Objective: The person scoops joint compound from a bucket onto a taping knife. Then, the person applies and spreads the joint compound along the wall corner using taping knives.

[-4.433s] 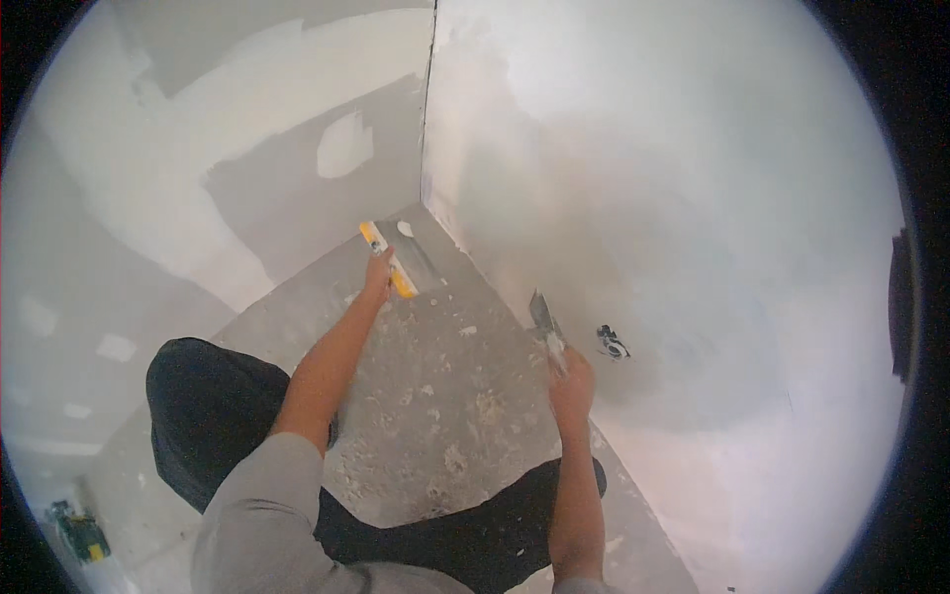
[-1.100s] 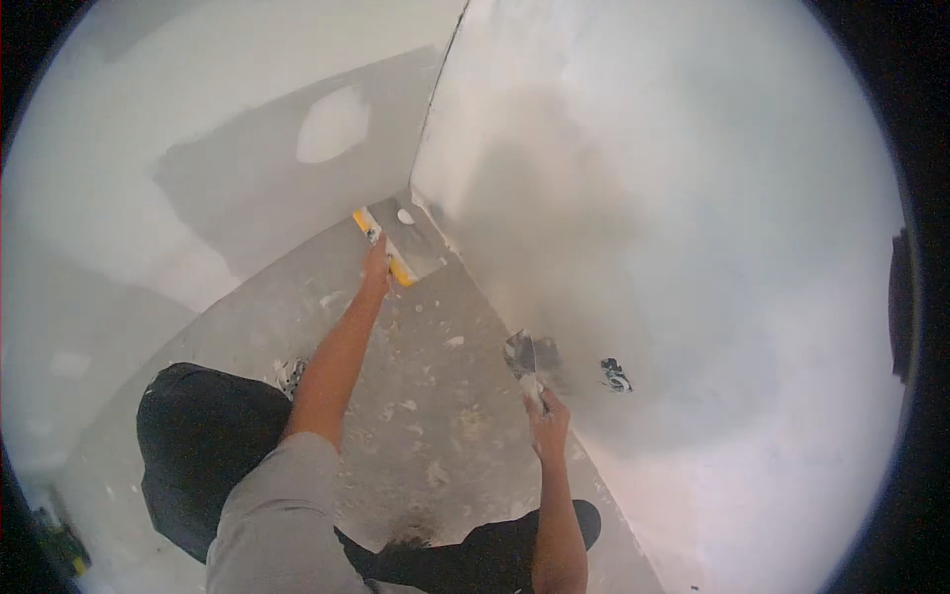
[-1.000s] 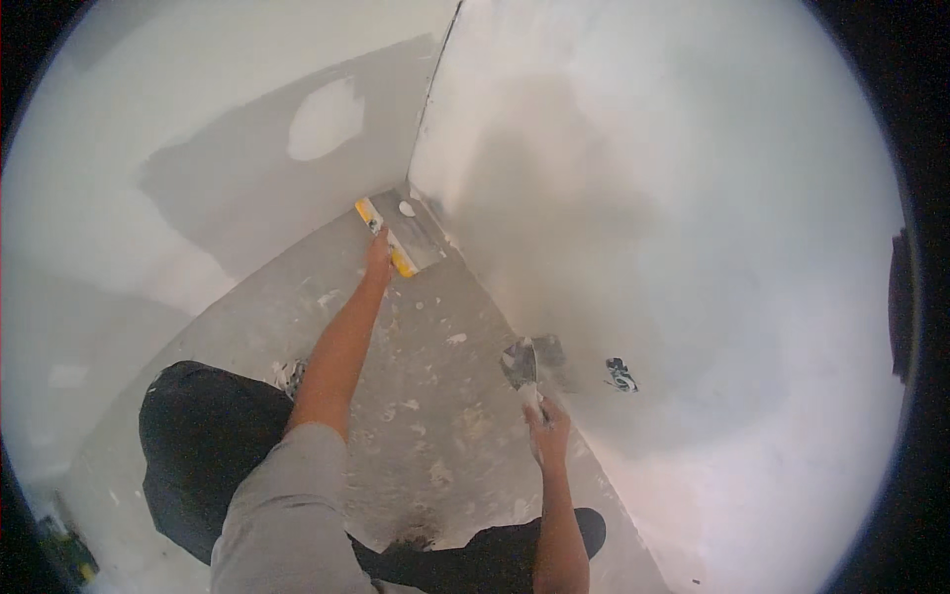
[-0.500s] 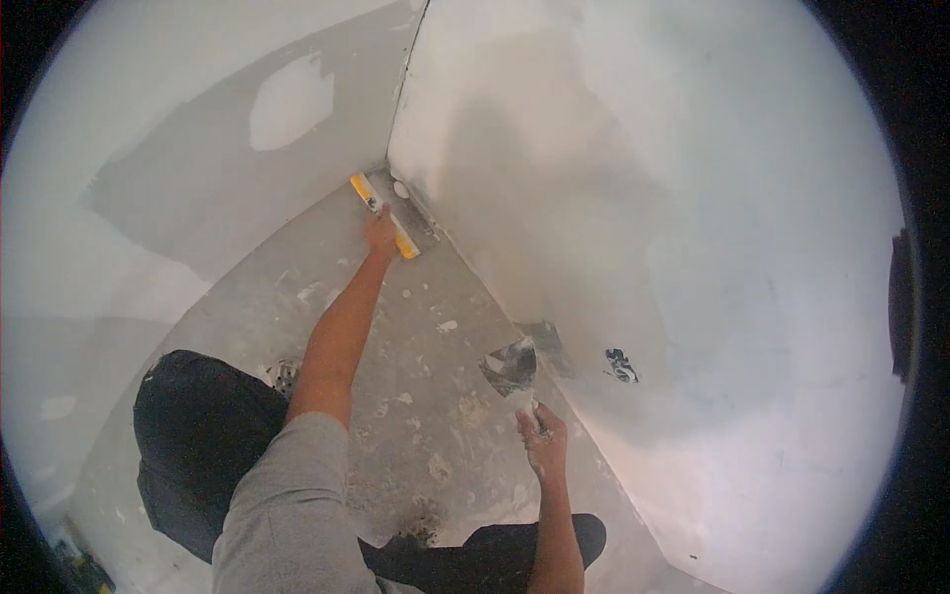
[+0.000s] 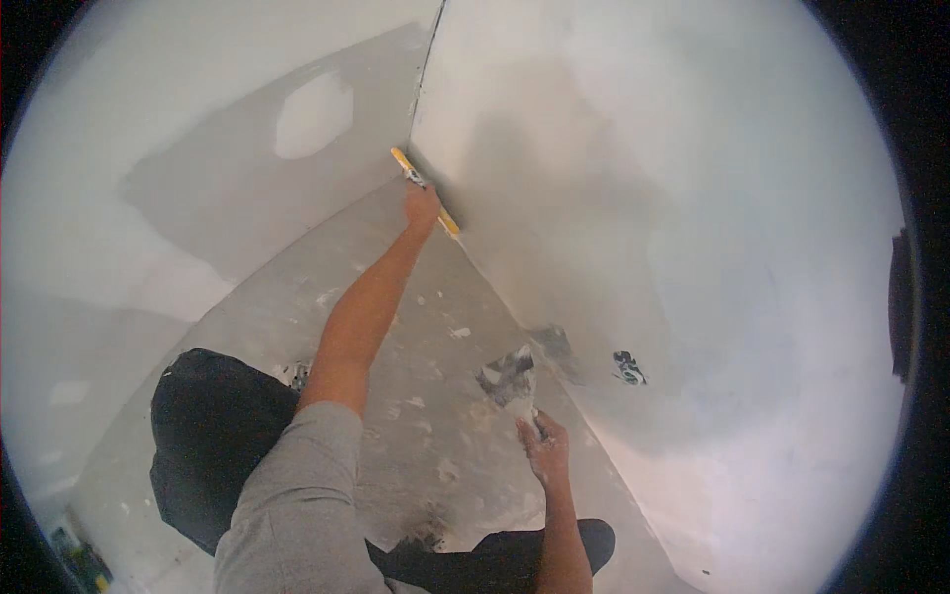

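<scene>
My left hand (image 5: 423,205) is closed around the middle of a wide drywall knife (image 5: 448,219) with a yellow back edge. The tool lies along the foot of the right-hand wall (image 5: 712,228), close to the corner; its blade is mostly hidden from here. Lower down, my right hand (image 5: 546,453) grips a smaller putty knife (image 5: 508,373) by its handle. Grey and white compound smears its triangular blade, which is held above the floor, apart from the wall.
The grey floor (image 5: 401,332) is spattered with white compound. The left wall (image 5: 198,203) carries a grey area with a white patch (image 5: 315,116). A dark-edged opening (image 5: 628,367) marks the right wall. My dark-trousered knee (image 5: 213,445) is at left.
My left hand has moved the wide drywall knife up and right against the wall's foot, turning its blade out of sight. The putty knife has barely shifted. The view has moved slightly.
</scene>
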